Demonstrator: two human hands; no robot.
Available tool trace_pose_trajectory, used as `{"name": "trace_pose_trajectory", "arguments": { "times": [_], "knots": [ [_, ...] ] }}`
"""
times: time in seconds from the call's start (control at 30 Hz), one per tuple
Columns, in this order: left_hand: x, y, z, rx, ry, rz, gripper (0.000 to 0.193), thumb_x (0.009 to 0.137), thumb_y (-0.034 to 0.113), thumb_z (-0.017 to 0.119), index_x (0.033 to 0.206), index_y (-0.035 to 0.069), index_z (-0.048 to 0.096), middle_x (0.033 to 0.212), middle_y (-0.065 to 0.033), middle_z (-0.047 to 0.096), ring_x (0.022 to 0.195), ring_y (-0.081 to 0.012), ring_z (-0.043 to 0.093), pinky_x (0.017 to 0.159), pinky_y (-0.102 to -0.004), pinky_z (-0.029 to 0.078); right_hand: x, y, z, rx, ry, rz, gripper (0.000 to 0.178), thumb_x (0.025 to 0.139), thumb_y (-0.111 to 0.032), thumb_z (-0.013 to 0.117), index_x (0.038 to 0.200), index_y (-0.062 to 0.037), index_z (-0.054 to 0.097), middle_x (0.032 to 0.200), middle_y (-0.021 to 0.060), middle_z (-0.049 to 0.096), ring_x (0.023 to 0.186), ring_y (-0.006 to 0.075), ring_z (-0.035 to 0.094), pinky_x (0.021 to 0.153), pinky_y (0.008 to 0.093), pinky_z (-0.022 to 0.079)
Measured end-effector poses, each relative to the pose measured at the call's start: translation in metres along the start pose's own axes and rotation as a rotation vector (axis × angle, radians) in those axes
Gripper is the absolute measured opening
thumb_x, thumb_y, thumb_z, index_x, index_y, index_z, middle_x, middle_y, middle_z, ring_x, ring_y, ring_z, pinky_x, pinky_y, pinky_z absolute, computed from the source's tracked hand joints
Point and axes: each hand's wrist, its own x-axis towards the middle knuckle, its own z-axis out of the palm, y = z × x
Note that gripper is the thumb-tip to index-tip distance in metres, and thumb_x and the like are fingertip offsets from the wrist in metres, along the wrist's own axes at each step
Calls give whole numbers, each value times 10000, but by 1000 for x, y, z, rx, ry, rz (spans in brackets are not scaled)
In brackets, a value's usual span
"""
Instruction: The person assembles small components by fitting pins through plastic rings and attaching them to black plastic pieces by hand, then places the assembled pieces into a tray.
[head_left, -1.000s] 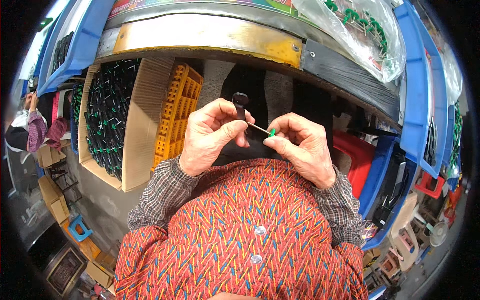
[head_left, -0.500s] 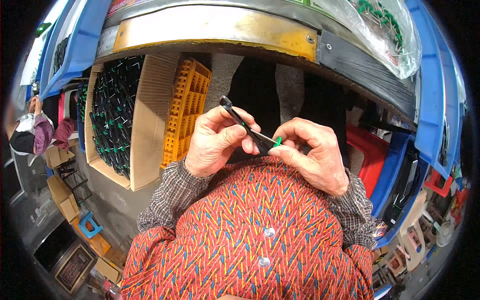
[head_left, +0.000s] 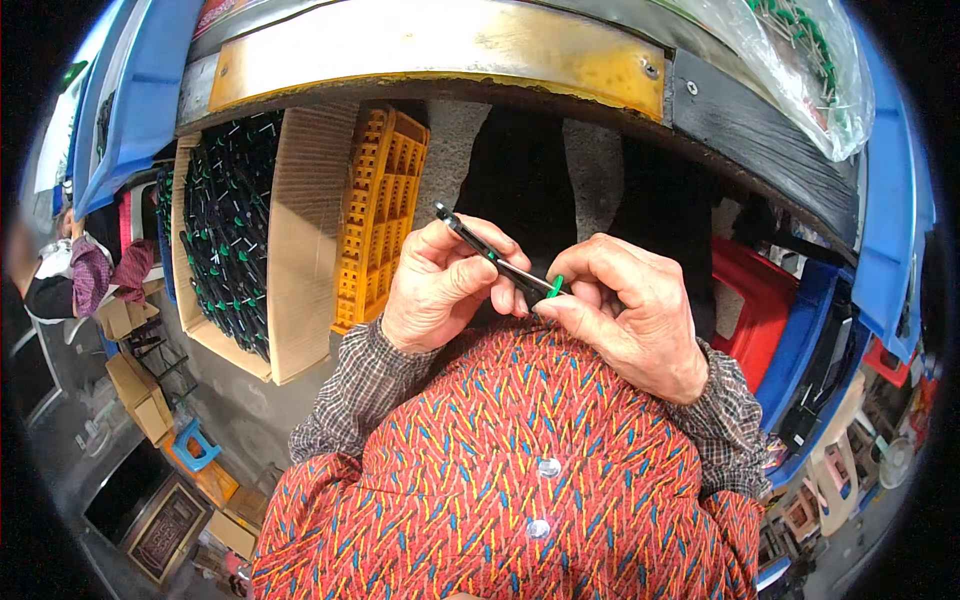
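In front of my chest, my left hand pinches a slim black plastic part between thumb and fingers. The part slants from upper left to lower right and has a small green spot on it. At its lower end is a thin metal pin with a green head. My right hand grips that green head between thumb and forefinger. The pin lies along or in the black part; its exact seating cannot be made out. Both hands are above the lap, over a red patterned apron.
A cardboard box of black parts with green bits stands left, beside a yellow crate. The workbench edge crosses ahead, with a clear bag of green-headed pins upon it. Red and blue bins stand right. Another person sits far left.
The view has shifted slightly, so the surroundings sit a little differently. Both hands still hold the black part and the green-headed pin, with the black part a bit more tilted.
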Motion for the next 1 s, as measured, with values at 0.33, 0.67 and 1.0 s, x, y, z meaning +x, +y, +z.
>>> {"name": "trace_pose_trajectory", "arguments": {
  "times": [0.33,0.67,1.0],
  "knots": [
    [1,-2,-4,68,-1,13,228,866,78,641,1054,-37,584,970,-195,639,710,-210,649,678,-385,576,4,-1,1,-28,-22,43,207,737,-80,732,867,-4,590,707,96,544,568,191,539,505,321,433],
    [1,-1,-2,133,42,41,207,860,24,627,1053,-45,597,947,-186,651,721,-210,657,674,-325,561,4,-1,5,-101,-5,0,182,743,-67,699,864,-4,578,762,147,583,684,325,612,566,382,478],
    [-1,-4,-6,102,49,48,220,862,32,627,1062,-51,589,949,-196,647,711,-213,656,688,-354,563,3,3,9,-113,36,-48,195,718,-44,736,863,5,614,674,68,535,504,136,479,471,279,387]
  ]
}}
